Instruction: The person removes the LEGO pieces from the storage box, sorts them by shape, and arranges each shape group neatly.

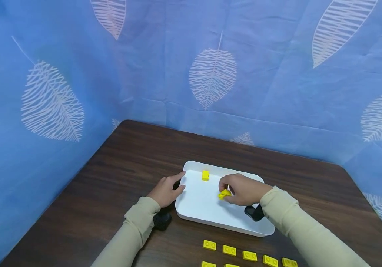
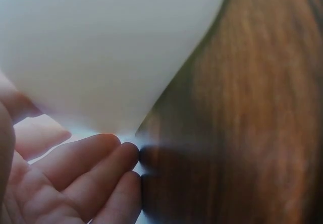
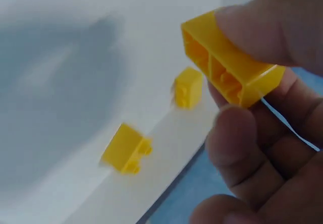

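My right hand (image 1: pixel 242 190) is over the white tray (image 1: pixel 197 204) and pinches a yellow toy brick (image 3: pixel 227 57) between thumb and fingers. The brick's hollow underside shows in the right wrist view. Two more yellow bricks lie in the tray near one wall, a nearer one (image 3: pixel 123 148) with its studs pointing sideways and a farther one (image 3: pixel 187 88). Only one brick (image 1: pixel 205 175) in the tray shows in the head view. At the tray's left end, my left hand (image 1: pixel 165 191) has its fingers extended, with fingertips against the tray's outer wall (image 2: pixel 111 82).
Several yellow bricks (image 1: pixel 229 250) lie in rows on the dark wooden table (image 1: pixel 127 155) in front of the tray, the nearest row cut off by the frame. A blue leaf-patterned cloth (image 1: pixel 271 74) hangs behind the table and on its left. Black wrist devices (image 1: pixel 162 219) sit at both sleeves.
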The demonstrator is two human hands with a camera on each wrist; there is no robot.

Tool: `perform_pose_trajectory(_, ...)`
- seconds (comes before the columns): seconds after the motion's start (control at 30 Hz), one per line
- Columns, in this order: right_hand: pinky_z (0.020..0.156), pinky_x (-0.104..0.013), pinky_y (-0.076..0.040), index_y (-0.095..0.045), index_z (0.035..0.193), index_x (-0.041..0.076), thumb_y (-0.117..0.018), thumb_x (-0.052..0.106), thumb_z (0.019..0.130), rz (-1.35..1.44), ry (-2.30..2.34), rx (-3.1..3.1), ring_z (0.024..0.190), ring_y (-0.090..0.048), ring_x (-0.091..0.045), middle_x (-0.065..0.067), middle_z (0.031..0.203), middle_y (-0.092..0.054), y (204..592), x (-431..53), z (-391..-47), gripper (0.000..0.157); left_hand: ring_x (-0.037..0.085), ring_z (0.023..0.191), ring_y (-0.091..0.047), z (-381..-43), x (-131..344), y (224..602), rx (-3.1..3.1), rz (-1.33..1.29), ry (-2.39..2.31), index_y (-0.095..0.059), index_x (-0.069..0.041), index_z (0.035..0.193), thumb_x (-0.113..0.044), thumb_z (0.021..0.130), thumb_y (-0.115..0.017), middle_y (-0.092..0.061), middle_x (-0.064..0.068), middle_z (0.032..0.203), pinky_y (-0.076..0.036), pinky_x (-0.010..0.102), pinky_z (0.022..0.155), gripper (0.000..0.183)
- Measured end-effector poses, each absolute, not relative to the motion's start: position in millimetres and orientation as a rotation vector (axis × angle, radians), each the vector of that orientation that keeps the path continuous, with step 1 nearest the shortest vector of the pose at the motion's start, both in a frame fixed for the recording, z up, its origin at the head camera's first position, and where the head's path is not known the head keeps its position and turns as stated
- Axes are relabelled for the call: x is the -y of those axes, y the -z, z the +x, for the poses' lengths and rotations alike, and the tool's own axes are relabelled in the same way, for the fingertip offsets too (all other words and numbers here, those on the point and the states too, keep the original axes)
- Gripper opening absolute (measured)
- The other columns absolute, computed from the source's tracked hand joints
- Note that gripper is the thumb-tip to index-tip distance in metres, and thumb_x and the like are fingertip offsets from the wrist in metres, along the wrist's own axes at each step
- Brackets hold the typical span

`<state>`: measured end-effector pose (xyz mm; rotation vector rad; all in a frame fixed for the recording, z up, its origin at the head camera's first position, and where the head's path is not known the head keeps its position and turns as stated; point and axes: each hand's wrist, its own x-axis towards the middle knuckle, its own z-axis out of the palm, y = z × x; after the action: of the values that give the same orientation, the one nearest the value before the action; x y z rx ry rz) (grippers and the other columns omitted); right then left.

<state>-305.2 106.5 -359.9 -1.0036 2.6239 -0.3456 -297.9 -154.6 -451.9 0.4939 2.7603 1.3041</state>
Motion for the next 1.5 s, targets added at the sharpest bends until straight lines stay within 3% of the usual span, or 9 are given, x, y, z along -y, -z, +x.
perform_pose_trajectory(0.2,0.058,-0.020,-0.042,-0.061,0.097,0.016,-0.070,0.013,0.083,-1.008,0.514,-2.730,0.067,-0.046,-0.005,0.009,0.090,-0.057,352.1,-136.4,-275.0,0.017,0.028,0.130,-0.045,-297.6,163.5,447.7,-2.773,0.422,-1.294,-0.043,-0.008,0.142,-0.019,0.092,-0.061,-0.046,0.014,0.142,-0.039,0.047,0.104,0.054)
perform_pose_trajectory(0.43,0.051,-0.016,-0.038,-0.058,0.098,0.020,-0.070,0.009,0.083,-1.009,0.691,-2.848,0.062,-0.042,-0.001,0.014,0.079,-0.050,348.5,-158.5,-226.8,0.022,0.027,0.131,-0.044,-298.8,171.0,448.8,-2.766,0.419,-1.325,-0.043,-0.009,0.142,-0.019,0.092,-0.062,-0.045,0.014,0.143,-0.039,0.047,0.104,0.055)
perform_pose_trajectory(0.83,0.051,-0.015,-0.041,-0.056,0.094,0.024,-0.073,0.005,0.080,-1.017,0.981,-2.755,0.065,-0.044,0.005,0.018,0.080,-0.049,406.6,-183.1,-157.3,0.029,0.027,0.130,-0.045,-298.5,173.5,445.2,-2.770,0.463,-1.321,-0.041,-0.006,0.142,-0.016,0.092,-0.061,-0.043,0.015,0.144,-0.043,0.044,0.101,0.055)
perform_pose_trajectory(1.2,0.051,-0.016,-0.039,-0.060,0.093,0.015,-0.070,0.013,0.084,-0.799,1.053,-2.530,0.068,-0.043,0.008,0.019,0.082,-0.049,446.5,-181.4,-146.4,0.013,0.027,0.131,-0.043,-296.8,170.8,449.6,-2.764,0.424,-1.303,-0.042,-0.007,0.143,-0.018,0.091,-0.062,-0.043,0.013,0.144,-0.038,0.046,0.104,0.056)
perform_pose_trajectory(1.5,0.052,-0.015,-0.038,-0.060,0.098,0.014,-0.073,0.020,0.083,-0.852,1.029,-2.501,0.070,-0.042,0.008,0.018,0.086,-0.048,443.0,-187.4,-152.0,0.021,0.028,0.131,-0.043,-299.3,172.0,446.8,-2.766,0.466,-1.326,-0.042,-0.007,0.142,-0.017,0.092,-0.062,-0.043,0.014,0.144,-0.037,0.046,0.105,0.055)
